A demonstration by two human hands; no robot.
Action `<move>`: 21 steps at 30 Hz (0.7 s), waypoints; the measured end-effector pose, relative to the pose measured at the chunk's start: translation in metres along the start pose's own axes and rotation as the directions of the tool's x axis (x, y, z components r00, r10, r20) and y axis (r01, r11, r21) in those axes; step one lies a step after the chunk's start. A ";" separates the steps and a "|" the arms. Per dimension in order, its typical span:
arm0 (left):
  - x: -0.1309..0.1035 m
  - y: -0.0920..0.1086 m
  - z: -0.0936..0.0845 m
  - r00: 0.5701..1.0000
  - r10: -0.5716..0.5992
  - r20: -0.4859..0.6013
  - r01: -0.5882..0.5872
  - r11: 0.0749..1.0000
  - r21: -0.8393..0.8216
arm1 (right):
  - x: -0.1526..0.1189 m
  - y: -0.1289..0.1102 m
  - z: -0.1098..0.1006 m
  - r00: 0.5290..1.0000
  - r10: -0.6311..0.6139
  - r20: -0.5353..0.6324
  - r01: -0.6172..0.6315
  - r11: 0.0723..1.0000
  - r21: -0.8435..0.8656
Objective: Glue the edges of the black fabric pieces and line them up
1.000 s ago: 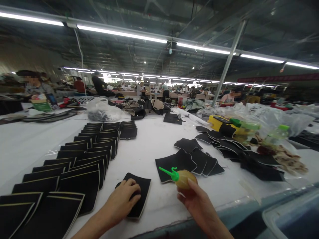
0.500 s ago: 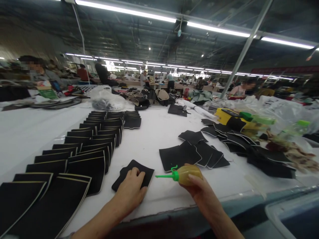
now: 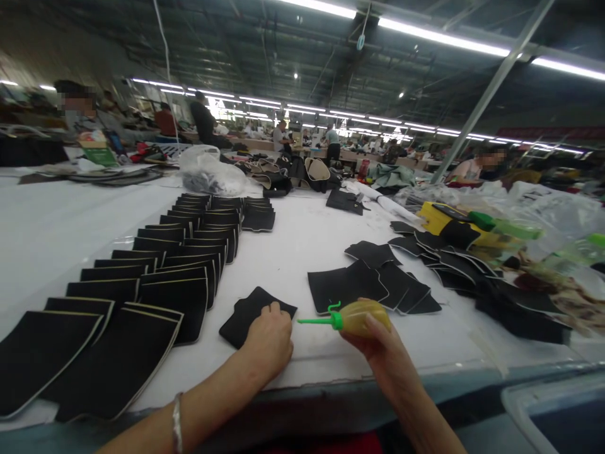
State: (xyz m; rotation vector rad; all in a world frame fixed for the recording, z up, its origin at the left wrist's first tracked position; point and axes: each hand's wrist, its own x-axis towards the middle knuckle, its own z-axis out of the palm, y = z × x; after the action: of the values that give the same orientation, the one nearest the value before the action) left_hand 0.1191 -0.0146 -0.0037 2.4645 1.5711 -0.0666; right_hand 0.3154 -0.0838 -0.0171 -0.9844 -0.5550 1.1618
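In the head view a black panel, apparently leather or fabric, lies flat near the table's front edge. My left hand is closed at its right side, fingers bent together over the edge; the fingertips are partly hidden. A squeeze bottle of yellowish liquid, with a green nozzle and cap, lies sideways in my right hand. Its nozzle points left and the tip is just right of my left fingers. Behind the bottle spreads a loose group of black panels with pale edges.
Overlapping rows of black panels cover the table's left part. More panels lie at right, beside a yellow box and clear plastic. A plastic bag stands at the back of the white table. Several people work farther off.
My left hand has shifted right across the panel, from its middle to its right edge. The bottle stays in my right hand, nozzle still leftward. The whole view has tilted slightly.
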 end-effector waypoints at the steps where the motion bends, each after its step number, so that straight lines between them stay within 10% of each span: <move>1: 0.001 -0.002 -0.001 1.000 0.018 0.008 -0.018 1.000 -0.005 | 0.000 -0.002 0.001 1.000 -0.015 -0.011 0.015 1.000 -0.008; 15: 0.015 -0.040 0.008 0.986 0.164 0.016 -0.148 0.926 -0.346 | 0.000 -0.007 0.015 0.935 -0.331 0.128 0.350 0.805 -0.479; 21: 0.016 -0.038 0.009 0.986 0.168 0.000 -0.158 0.927 -0.340 | 0.005 -0.003 0.013 0.969 -0.246 -0.006 0.240 0.949 -0.204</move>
State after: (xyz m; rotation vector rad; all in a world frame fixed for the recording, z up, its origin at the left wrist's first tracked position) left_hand 0.0922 0.0131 -0.0214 2.2956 1.2371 0.1797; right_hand 0.3082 -0.0750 -0.0089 -1.0725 -0.7583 0.8804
